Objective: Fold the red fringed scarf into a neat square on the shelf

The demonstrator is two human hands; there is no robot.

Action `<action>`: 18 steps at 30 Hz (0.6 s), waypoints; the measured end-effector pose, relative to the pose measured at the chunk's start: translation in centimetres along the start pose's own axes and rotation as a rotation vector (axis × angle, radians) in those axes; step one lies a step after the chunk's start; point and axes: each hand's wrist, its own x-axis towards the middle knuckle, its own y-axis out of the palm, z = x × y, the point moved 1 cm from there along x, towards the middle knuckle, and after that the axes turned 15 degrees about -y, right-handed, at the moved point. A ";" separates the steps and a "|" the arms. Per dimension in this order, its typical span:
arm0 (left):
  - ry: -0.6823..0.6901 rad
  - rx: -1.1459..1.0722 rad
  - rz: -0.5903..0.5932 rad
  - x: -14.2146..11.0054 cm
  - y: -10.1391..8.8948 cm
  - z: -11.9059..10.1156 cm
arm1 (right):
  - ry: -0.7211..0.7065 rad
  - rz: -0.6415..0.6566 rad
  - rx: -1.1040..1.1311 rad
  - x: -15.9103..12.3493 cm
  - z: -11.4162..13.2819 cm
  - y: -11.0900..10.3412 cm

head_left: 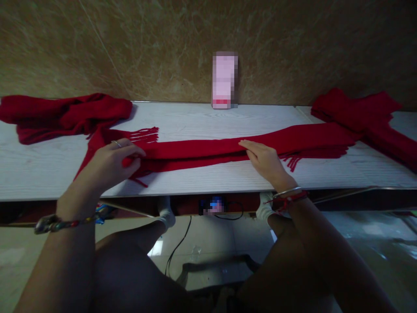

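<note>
A long red scarf (195,150) with fringed ends lies stretched across the white table, folded lengthwise with a dark crease along it. At its left part, my left hand (112,163) is closed, its curled fingers and thumb around some of the red cloth. My right hand (265,161) rests on the scarf right of the middle. Its fingers are stretched out and lie along the upper layer, with the thumb nearer the front edge. Fringe hangs out below the scarf to the right of this hand and above it beside my left hand.
More red cloth (71,115) lies bunched at the back left, and another red pile (361,111) at the right. A pink, blurred-out box-like item (223,80) leans at the marbled wall (163,48). Below the narrow white table (182,184) are a blurred device (213,205) and a cable.
</note>
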 end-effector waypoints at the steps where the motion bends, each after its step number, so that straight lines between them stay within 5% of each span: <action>1: 0.023 0.017 0.085 0.1 0.4 0.1 | -0.010 0.024 0.006 -0.1 0.0 0.0; 3: 0.037 0.062 0.203 0.5 1.1 0.3 | -0.030 0.089 0.018 -0.2 -0.1 0.2; 7: 0.037 0.086 0.223 0.7 1.4 0.4 | -0.034 0.135 0.022 -0.3 -0.3 0.4; 13: 0.037 0.015 0.037 -0.2 -0.7 -0.1 | 0.015 0.026 0.010 -0.3 -0.1 0.0; 18: 0.003 0.131 0.332 0.0 -0.2 -0.9 | -0.014 0.139 -0.001 -0.3 -0.2 0.2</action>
